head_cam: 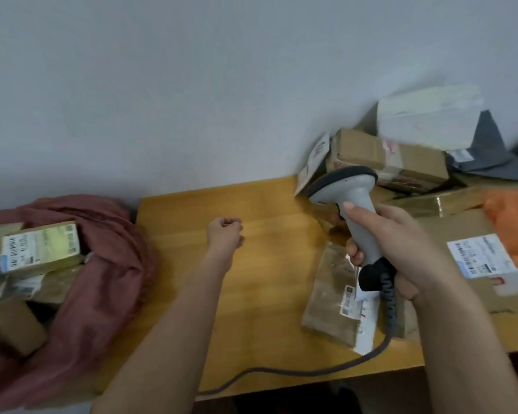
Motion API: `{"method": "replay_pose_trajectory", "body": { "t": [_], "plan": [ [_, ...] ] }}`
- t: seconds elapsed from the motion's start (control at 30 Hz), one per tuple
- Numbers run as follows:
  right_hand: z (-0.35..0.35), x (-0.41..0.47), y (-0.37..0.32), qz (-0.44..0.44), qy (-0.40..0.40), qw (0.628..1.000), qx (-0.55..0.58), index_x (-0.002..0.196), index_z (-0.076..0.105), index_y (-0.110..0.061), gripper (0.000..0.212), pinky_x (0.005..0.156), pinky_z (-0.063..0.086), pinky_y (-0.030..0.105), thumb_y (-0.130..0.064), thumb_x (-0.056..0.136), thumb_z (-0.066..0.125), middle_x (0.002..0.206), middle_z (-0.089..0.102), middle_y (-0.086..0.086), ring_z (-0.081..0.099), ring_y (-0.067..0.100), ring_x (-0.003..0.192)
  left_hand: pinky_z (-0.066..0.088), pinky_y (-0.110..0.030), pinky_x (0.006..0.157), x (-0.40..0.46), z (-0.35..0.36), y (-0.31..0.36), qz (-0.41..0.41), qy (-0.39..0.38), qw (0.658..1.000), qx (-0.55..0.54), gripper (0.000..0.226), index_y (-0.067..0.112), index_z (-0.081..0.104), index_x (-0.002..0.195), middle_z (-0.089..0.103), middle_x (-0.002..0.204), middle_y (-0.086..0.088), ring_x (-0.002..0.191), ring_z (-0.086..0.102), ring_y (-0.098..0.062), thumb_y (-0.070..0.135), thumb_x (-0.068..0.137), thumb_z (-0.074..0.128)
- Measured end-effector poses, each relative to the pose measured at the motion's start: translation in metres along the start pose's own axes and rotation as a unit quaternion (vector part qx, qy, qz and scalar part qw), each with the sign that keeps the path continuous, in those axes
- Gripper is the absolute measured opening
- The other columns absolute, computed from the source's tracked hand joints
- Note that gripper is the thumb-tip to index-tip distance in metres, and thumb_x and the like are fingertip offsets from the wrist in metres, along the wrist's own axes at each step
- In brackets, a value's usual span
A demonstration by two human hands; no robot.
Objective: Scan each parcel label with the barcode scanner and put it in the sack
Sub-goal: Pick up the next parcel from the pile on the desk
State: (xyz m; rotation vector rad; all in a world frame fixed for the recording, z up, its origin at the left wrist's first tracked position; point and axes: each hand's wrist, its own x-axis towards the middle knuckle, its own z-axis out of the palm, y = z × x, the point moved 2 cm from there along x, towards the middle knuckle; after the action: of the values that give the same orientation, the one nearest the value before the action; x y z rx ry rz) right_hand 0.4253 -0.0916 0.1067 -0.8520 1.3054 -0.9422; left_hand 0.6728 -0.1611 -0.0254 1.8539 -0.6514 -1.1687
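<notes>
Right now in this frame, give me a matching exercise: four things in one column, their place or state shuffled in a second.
1. barcode scanner
2. left hand
3. pink sack
4. orange bag

A. left of the table, holding parcels
B. far right, on the pile
C. gripped by the right hand
D. curled, holding nothing

Pairs: 1-C, 2-D, 3-A, 4-B

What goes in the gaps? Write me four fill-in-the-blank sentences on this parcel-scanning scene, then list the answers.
1. The right hand grips the grey ____.
2. The left hand is curled into a fist and holds ____.
3. Scanned parcels lie in the ____ sack at the left.
4. The flat brown parcel below the scanner lies on the ____ table.

Answers: barcode scanner; nothing; red; wooden
</notes>
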Motion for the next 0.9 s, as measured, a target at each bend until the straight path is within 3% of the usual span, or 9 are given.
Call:
{"method": "replay_pose_trajectory", "body": {
  "t": [0.07,0.17,0.3,0.4,0.47,0.53,0.63,0.77,0.9],
  "plan": [
    [-0.041,-0.003,0.003,0.005,0.027,0.999,0.020,0.101,0.066,-0.003,0.030,0.042,0.044,0.023,-0.032,0.093,0.067,0.075,0.059,0.015,0.053,0.016,0.050,0.049,-0.026,0.059,-0.020,0.050,-0.010,-0.031,-0.079,0.996,0.033,0.011,0.007,0.059,0.107,0.057,0.097,-0.008,0.065,0.052,-0.019,0.011,0.097,0.056],
    [-0.095,-0.006,0.007,0.013,0.050,0.998,0.036,0.099,0.067,-0.003,0.028,0.042,0.043,0.022,-0.030,0.093,0.067,0.065,0.057,0.010,0.053,0.015,0.050,0.053,-0.025,0.062,-0.050,0.117,-0.027,-0.060,-0.175,0.980,0.071,0.032,0.012,0.056,0.117,0.063,0.106,-0.007,0.072,0.059,-0.017,0.029,0.092,0.067],
    [-0.149,-0.011,0.014,0.026,0.059,0.997,0.041,0.095,0.064,-0.006,0.021,0.036,0.039,0.019,-0.027,0.096,0.064,0.056,0.054,0.005,0.050,0.012,0.042,0.048,-0.022,0.056,-0.077,0.179,-0.051,-0.036,-0.204,0.972,0.113,0.064,0.018,0.048,0.130,0.063,0.114,-0.003,0.083,0.065,-0.016,0.045,0.079,0.078],
    [-0.177,-0.014,0.019,0.021,0.053,0.998,0.029,0.103,0.064,-0.002,0.025,0.037,0.039,0.020,-0.026,0.096,0.063,0.076,0.060,0.011,0.051,0.011,0.044,0.049,-0.023,0.063,-0.084,0.206,-0.068,-0.027,-0.201,0.972,0.116,0.080,0.012,0.045,0.141,0.056,0.133,-0.008,0.108,0.063,-0.027,0.039,0.075,0.083],
    [-0.190,-0.016,0.023,0.024,0.054,0.998,0.028,0.107,0.064,-0.003,0.026,0.038,0.040,0.020,-0.026,0.095,0.064,0.090,0.061,0.013,0.052,0.011,0.046,0.047,-0.023,0.057,-0.087,0.217,-0.076,-0.020,-0.192,0.974,0.116,0.072,0.007,0.050,0.137,0.059,0.127,-0.013,0.095,0.065,-0.026,0.032,0.078,0.081],
    [-0.197,-0.016,0.027,0.023,0.055,0.998,0.034,0.106,0.064,-0.005,0.023,0.038,0.039,0.020,-0.025,0.095,0.064,0.095,0.063,0.012,0.052,0.011,0.046,0.045,-0.024,0.053,-0.089,0.222,-0.081,-0.011,-0.165,0.978,0.123,0.046,0.005,0.060,0.123,0.063,0.101,-0.011,0.067,0.058,-0.018,0.027,0.085,0.075],
    [-0.200,-0.015,0.031,0.020,0.051,0.998,0.020,0.106,0.064,-0.006,0.023,0.039,0.040,0.021,-0.026,0.095,0.065,0.096,0.062,0.014,0.053,0.012,0.046,0.046,-0.030,0.059,-0.086,0.217,-0.087,-0.010,-0.115,0.986,0.123,0.012,0.010,0.064,0.096,0.062,0.086,-0.007,0.054,0.051,-0.016,0.021,0.091,0.066],
    [-0.191,-0.013,0.032,0.021,0.028,0.999,0.029,0.106,0.064,-0.005,0.022,0.039,0.041,0.020,-0.024,0.095,0.064,0.094,0.063,0.012,0.053,0.012,0.047,0.043,-0.027,0.052,-0.083,0.189,-0.090,-0.026,-0.066,0.995,0.075,0.010,0.010,0.061,0.095,0.058,0.074,-0.006,0.054,0.051,-0.016,0.020,0.093,0.063],
    [-0.168,-0.007,0.034,0.033,-0.007,0.998,0.046,0.108,0.064,-0.004,0.024,0.038,0.041,0.019,-0.024,0.095,0.065,0.079,0.067,0.002,0.052,0.012,0.047,0.042,-0.029,0.055,-0.081,0.141,-0.087,-0.003,0.026,0.999,0.020,0.018,0.012,0.056,0.076,0.054,0.062,-0.007,0.054,0.049,-0.018,0.018,0.092,0.064]
  ]
}}
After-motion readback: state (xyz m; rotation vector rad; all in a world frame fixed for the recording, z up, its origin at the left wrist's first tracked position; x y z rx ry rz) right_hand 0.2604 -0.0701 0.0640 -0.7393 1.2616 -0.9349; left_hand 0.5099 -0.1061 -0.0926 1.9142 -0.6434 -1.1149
